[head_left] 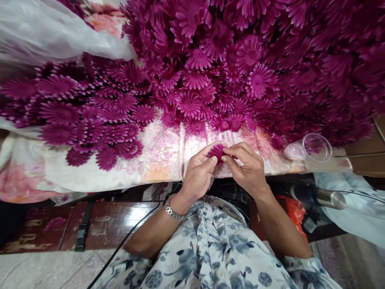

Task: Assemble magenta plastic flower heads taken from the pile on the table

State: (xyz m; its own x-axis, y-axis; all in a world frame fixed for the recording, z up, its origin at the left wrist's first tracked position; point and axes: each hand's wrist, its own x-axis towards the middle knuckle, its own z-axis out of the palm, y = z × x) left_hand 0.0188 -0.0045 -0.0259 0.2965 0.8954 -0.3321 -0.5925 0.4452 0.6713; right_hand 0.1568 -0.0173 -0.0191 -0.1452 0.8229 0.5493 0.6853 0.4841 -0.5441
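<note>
Between my two hands, above the front edge of the cloth-covered table, is a magenta artificial flower head. My left hand pinches it from the left with the thumb on its petals. The thumb and forefinger of my right hand are closed on its right edge. Behind my hands a large heap of the same magenta flowers covers the table. To the left lie stacked rows of flower heads.
A clear plastic cup lies at the right, beside a pinkish rounded object. White plastic sheeting covers the far left. Below the table's edge are a metal-capped flask, a red bag and a black cable.
</note>
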